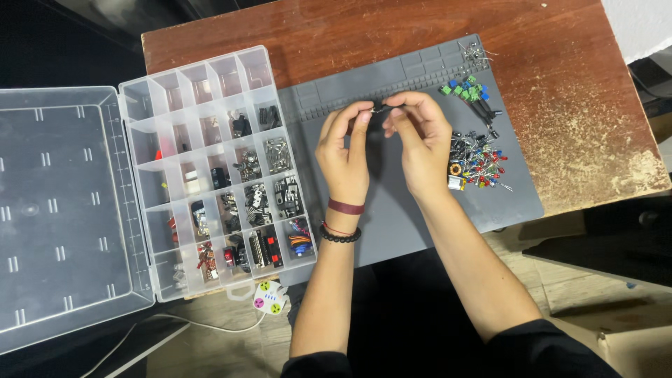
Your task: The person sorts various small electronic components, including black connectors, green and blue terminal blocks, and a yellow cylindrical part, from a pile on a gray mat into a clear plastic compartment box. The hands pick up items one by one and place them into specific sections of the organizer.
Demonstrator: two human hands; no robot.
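Both my hands pinch one small dark component (378,108) above the grey mat (406,210), left hand (344,150) and right hand (420,140) fingertips together. The clear compartment box (210,175) holds sorted parts; loose LEDs (483,164) lie right

Bare grey mat (409,224) open below and between both wrists. Blocked on the right by a heap of small parts (476,164), at the top corner by green blocks (465,89), on the left by the compartment box (217,168).
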